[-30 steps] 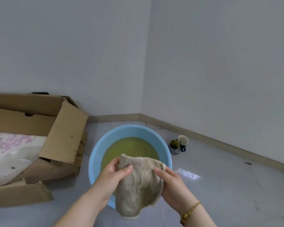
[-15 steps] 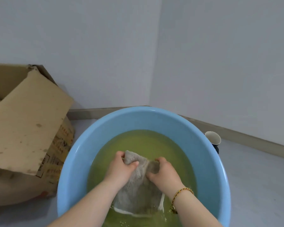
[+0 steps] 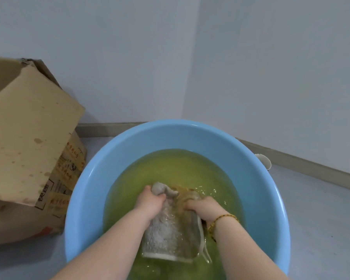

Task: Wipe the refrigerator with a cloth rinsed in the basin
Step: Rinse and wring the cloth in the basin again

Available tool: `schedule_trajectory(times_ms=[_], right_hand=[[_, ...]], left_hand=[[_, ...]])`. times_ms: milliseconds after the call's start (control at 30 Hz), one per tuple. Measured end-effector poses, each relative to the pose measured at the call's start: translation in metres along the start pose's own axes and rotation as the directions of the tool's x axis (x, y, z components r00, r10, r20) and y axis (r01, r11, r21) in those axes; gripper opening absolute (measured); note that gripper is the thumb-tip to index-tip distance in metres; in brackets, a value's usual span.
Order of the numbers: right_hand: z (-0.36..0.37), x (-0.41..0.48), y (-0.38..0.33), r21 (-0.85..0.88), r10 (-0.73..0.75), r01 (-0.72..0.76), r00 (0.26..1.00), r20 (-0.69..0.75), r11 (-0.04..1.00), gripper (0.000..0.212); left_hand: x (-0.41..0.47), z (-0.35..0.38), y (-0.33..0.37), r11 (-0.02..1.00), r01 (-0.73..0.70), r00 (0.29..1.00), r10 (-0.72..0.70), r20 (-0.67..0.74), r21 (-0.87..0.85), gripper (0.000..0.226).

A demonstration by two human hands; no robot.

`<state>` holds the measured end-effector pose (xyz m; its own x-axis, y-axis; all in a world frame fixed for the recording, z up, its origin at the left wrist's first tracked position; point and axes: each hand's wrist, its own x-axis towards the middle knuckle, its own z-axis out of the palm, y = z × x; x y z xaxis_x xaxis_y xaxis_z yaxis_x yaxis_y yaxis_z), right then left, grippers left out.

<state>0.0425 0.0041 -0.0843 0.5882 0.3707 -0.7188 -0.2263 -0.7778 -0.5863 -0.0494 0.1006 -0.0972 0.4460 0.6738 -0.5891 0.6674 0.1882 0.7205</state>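
Where it dips in basin [image 3: 170, 138], cloth [image 3: 168, 229] sodden, greyish, bunched

The basin [image 3: 89, 190] sits on the floor [image 3: 321, 229] in the room's corner, with a cardboard box [image 3: 28, 138] just left of it and a cup [image 3: 264, 161] behind its right rim. The cloth [image 3: 166, 229] lies in its water [image 3: 170, 170], the left hand [image 3: 150, 203] and right hand [image 3: 204, 207] gripping its far end.

Open water [image 3: 176, 168] fills the basin's [image 3: 89, 190] far half. A cardboard box [image 3: 28, 138] crowds its left rim, a cup [image 3: 264, 161] its right; floor [image 3: 321, 219] beyond lies bare.
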Motion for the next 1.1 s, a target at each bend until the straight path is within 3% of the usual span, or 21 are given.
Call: schedule_trajectory(times_ms=[67, 167, 233, 367, 467, 700, 833, 933, 1100], right_hand=[[-0.003, -0.012, -0.005, 0.362, 0.007, -0.046, 0.994, 0.108, 0.931, 0.016], [-0.001, -0.035, -0.012, 0.609, -0.097, 0.047, 0.994, 0.048, 0.792, 0.005], [0.013, -0.049, -0.014, 0.555, -0.175, 0.214, 0.977, -0.122, 0.804, 0.012], [0.045, -0.065, -0.022, 0.307, -0.369, 0.484, 0.855, -0.363, 0.819, 0.038], [0.045, -0.053, -0.032, 0.153, -0.412, 0.505, 0.816, -0.406, 0.85, 0.041], [0.056, -0.071, -0.038, 0.0, -0.511, 0.57, 0.736, -0.443, 0.821, 0.042], [0.037, -0.056, -0.049, 0.146, -0.395, 0.506, 0.796, -0.458, 0.85, 0.047], [0.041, -0.064, -0.043, 0.202, -0.388, 0.519, 0.799, -0.459, 0.83, 0.048], [0.054, -0.078, -0.028, 0.241, -0.455, 0.554, 0.813, -0.363, 0.797, 0.048]], left_hand=[[-0.003, -0.002, 0.002, 0.963, 0.076, 0.997, -0.068, 0.041, -0.26, 0.004], [-0.017, -0.002, 0.009, 0.869, 0.087, 0.996, -0.059, 0.072, -0.487, 0.024], [-0.027, 0.001, 0.016, 0.841, 0.025, 0.999, -0.005, 0.038, -0.54, 0.04], [-0.046, 0.005, 0.027, 0.79, -0.169, 0.985, 0.163, -0.063, -0.589, 0.036], [-0.056, 0.005, 0.029, 0.769, -0.255, 0.967, 0.197, -0.161, -0.587, 0.038], [-0.054, -0.016, 0.037, 0.739, -0.273, 0.962, 0.211, -0.173, -0.617, 0.039], [-0.069, -0.012, 0.041, 0.796, -0.19, 0.977, 0.211, -0.031, -0.574, 0.032], [-0.063, -0.019, 0.04, 0.762, -0.067, 0.984, 0.159, 0.086, -0.644, 0.039], [-0.053, -0.025, 0.035, 0.776, -0.063, 0.992, 0.118, 0.046, -0.628, 0.048]])
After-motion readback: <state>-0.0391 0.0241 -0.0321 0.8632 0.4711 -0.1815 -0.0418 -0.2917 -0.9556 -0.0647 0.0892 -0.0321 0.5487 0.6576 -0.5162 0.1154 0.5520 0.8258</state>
